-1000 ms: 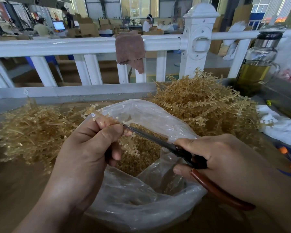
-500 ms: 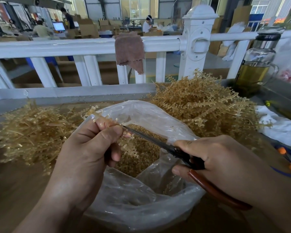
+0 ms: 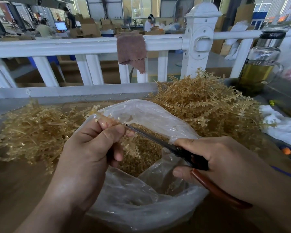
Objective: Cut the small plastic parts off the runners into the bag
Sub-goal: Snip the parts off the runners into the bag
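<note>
My left hand (image 3: 89, 148) pinches an amber plastic runner (image 3: 129, 145) over the mouth of a clear plastic bag (image 3: 141, 204). The runner's upper end sticks out above my fingers, and its lower end, lined with small parts, hangs into the bag. My right hand (image 3: 222, 162) grips scissors (image 3: 158, 140) with reddish-brown handles. The blades look closed, their tip beside my left thumb at the runner. Small cut amber parts (image 3: 146, 157) fill the bag's bottom.
A heap of amber runners (image 3: 208, 108) lies behind the bag on the right, another heap (image 3: 32, 130) on the left. A white railing (image 3: 91, 46) with a brown cloth (image 3: 131, 49) stands behind. A glass bottle (image 3: 260, 64) and white cloth (image 3: 286, 126) are at right.
The scissor blades have stayed at the runner by my left thumb. Both hands keep nearly the same place over the bag.
</note>
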